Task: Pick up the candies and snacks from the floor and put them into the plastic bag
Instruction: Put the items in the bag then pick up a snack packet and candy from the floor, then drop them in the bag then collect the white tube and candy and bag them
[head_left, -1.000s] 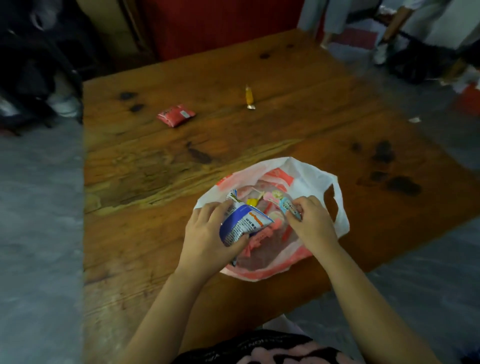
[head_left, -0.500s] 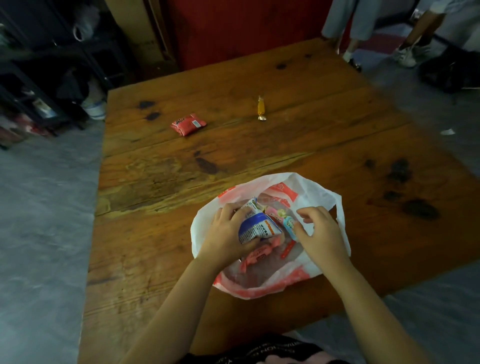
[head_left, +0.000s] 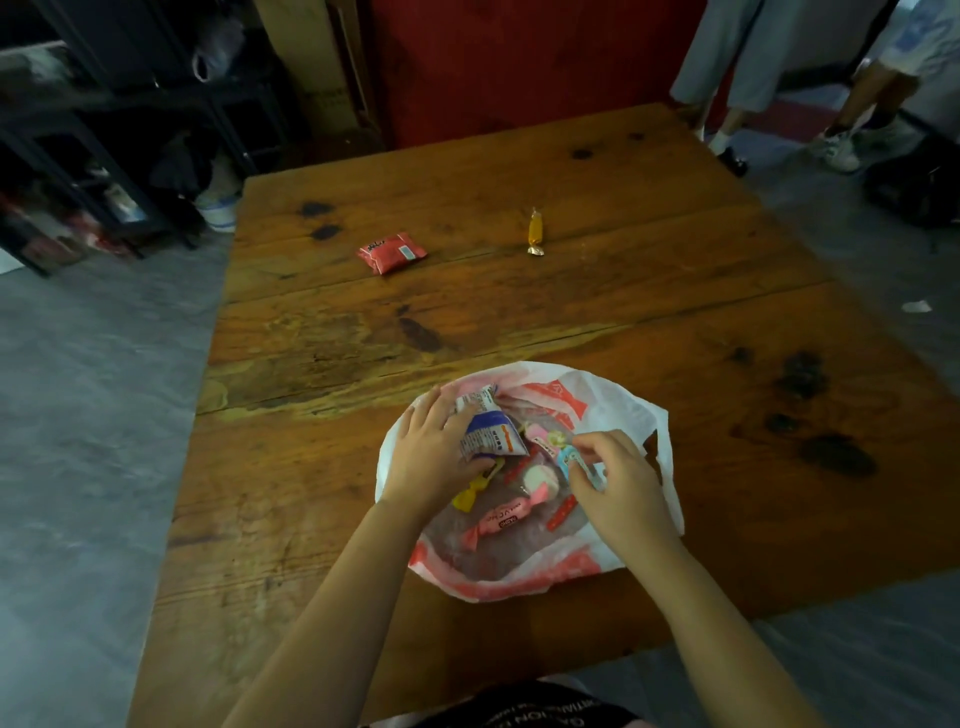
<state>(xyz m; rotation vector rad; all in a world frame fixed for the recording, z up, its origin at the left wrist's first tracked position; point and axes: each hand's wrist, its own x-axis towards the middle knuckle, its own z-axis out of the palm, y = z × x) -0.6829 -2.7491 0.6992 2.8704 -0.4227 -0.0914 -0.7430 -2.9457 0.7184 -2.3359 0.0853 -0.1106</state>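
Observation:
A white and red plastic bag (head_left: 618, 410) lies open on the wooden board (head_left: 519, 322). My left hand (head_left: 431, 457) grips a blue and white snack packet (head_left: 488, 434) over the bag's mouth. My right hand (head_left: 618, 483) pinches a small light-blue candy wrapper (head_left: 569, 460) at the bag's right side. Inside the bag lie a pink wrapped candy (head_left: 501, 519), a round pink and white sweet (head_left: 540, 480) and a yellow candy (head_left: 470, 493). Farther off on the board rest a red snack packet (head_left: 392, 252) and an orange wrapped candy (head_left: 535, 231).
Grey floor (head_left: 93, 415) surrounds the board on the left and right. A dark shelf (head_left: 78, 156) with clutter stands at the far left, a red panel (head_left: 519, 62) behind. Legs and shoes of other persons (head_left: 779, 78) are at the far right. A white scrap (head_left: 917, 306) lies on the floor.
Both hands have lowered their items deeper into the bag's mouth. More candies now show inside the bag. The camera view has tilted upward a little.

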